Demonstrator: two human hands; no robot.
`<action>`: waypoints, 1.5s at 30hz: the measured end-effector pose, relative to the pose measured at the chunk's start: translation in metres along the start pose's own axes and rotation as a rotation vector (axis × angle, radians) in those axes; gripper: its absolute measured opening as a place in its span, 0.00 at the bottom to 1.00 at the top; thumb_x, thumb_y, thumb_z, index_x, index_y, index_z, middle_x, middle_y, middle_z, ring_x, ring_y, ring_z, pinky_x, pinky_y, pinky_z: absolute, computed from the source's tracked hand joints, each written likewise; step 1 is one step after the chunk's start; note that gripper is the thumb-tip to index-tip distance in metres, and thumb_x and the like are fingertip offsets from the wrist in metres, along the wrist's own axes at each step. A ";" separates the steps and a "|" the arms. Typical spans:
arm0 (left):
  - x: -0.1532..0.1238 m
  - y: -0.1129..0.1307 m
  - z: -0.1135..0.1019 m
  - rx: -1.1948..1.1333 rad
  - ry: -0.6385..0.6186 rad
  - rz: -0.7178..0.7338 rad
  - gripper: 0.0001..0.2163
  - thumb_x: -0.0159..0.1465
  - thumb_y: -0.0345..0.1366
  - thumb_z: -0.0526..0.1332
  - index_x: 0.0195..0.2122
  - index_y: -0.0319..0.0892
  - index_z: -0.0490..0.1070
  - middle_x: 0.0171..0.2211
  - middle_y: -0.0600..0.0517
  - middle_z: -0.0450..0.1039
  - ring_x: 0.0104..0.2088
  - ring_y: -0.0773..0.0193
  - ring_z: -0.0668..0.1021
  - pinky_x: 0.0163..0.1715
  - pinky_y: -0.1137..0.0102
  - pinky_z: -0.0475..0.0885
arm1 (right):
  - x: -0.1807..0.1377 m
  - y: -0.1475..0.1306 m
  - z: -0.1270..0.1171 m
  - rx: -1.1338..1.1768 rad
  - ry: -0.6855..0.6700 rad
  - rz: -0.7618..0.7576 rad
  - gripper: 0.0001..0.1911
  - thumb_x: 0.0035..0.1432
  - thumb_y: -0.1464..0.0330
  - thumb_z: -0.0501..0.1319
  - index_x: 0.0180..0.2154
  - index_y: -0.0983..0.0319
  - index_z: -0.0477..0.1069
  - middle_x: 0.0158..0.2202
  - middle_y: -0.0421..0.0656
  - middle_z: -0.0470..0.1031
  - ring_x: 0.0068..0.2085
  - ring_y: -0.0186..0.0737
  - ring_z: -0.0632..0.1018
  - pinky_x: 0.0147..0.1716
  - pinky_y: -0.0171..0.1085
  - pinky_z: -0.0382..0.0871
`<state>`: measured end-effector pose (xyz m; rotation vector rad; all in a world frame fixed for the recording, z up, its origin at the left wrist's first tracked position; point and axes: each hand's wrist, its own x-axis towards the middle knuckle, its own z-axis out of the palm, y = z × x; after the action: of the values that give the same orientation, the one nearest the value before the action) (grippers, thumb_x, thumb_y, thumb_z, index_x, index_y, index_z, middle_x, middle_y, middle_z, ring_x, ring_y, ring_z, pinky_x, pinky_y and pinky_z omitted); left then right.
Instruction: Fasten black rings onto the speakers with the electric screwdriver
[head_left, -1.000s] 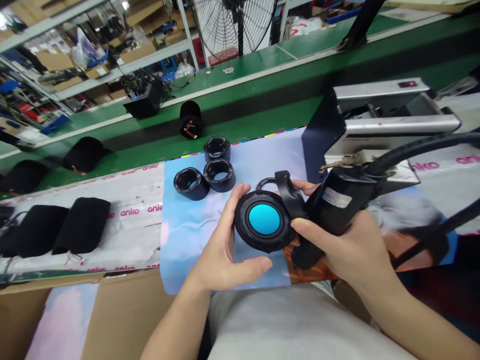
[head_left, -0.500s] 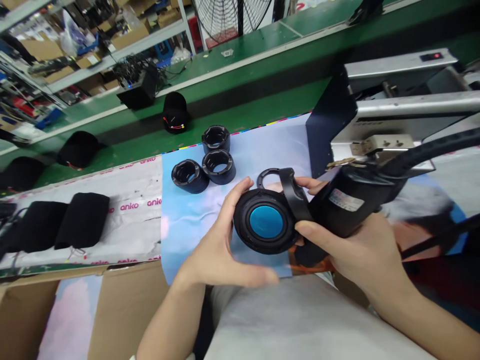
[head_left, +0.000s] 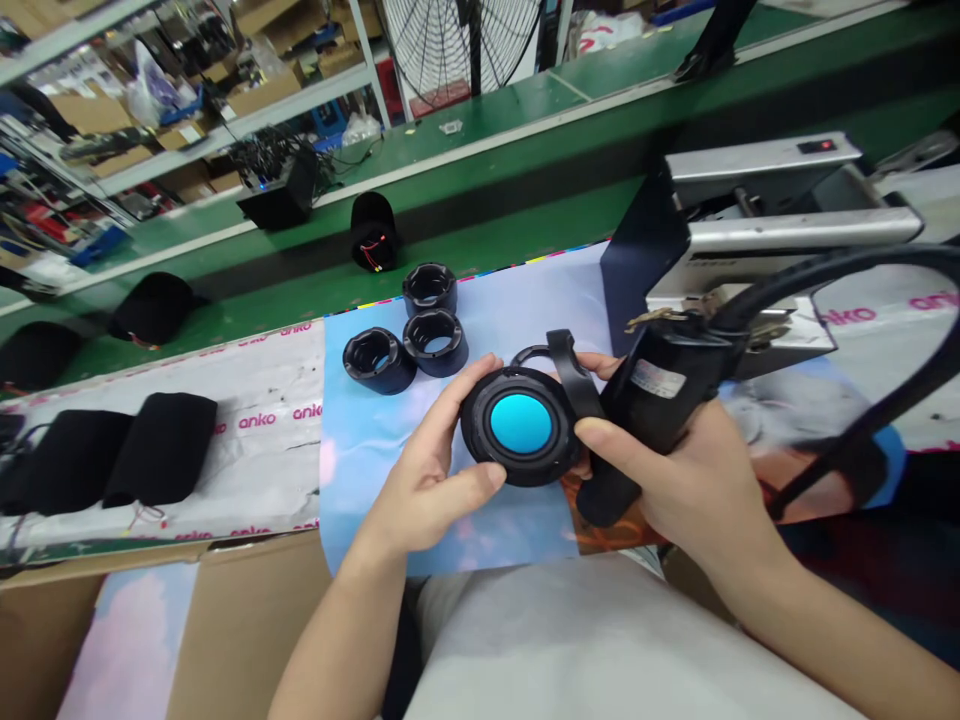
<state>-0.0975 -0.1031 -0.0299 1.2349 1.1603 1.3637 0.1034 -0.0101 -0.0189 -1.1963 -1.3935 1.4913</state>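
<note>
A round black speaker part (head_left: 487, 440) with a shiny blue centre disc sits in my left hand (head_left: 427, 490). The fingers curl round its far left rim and the thumb presses its near edge. In my right hand (head_left: 675, 470) is a black hand tool (head_left: 652, 385) with a white label and a thick black cable. The right thumb and fingers also pinch a curved black ring (head_left: 571, 375) standing on edge against the speaker part. Behind these, a thin flat black ring (head_left: 531, 354) is partly hidden. Several short black cylinders (head_left: 435, 340) stand beyond my left hand.
A grey metal machine (head_left: 757, 190) with a red light stands at the back right. Black fabric-covered pieces (head_left: 161, 450) lie on the left. An open cardboard box (head_left: 247, 610) is at the near left. A fan (head_left: 465, 50) stands behind the green bench (head_left: 300, 260).
My left thumb has come down onto the speaker part's near rim. The speaker part, the tool and both hands appear slightly further left, and the view has shifted a little.
</note>
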 end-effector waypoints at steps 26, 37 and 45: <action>0.028 -0.015 -0.006 0.088 0.058 0.090 0.60 0.42 0.56 0.83 0.73 0.54 0.56 0.75 0.41 0.58 0.74 0.37 0.63 0.73 0.47 0.59 | 0.003 -0.007 0.010 -0.176 0.098 -0.007 0.43 0.36 0.51 0.74 0.55 0.61 0.74 0.43 0.48 0.83 0.42 0.56 0.85 0.50 0.56 0.83; 0.046 -0.007 -0.003 0.189 -0.001 0.154 0.43 0.45 0.42 0.84 0.60 0.47 0.67 0.57 0.46 0.77 0.58 0.43 0.80 0.61 0.52 0.74 | 0.026 -0.050 -0.008 -0.488 -0.336 -0.286 0.30 0.43 0.61 0.73 0.51 0.45 0.80 0.39 0.37 0.82 0.38 0.48 0.84 0.40 0.44 0.83; 0.045 0.001 0.004 0.146 0.051 0.072 0.48 0.42 0.42 0.85 0.61 0.46 0.62 0.58 0.43 0.75 0.60 0.43 0.79 0.63 0.49 0.72 | 0.030 -0.045 -0.010 -0.395 -0.229 -0.088 0.38 0.32 0.57 0.79 0.50 0.52 0.79 0.32 0.38 0.80 0.33 0.46 0.80 0.31 0.40 0.78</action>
<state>-0.0968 -0.0585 -0.0238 1.3629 1.2806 1.3905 0.1017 0.0269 0.0221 -1.2028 -1.9386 1.3614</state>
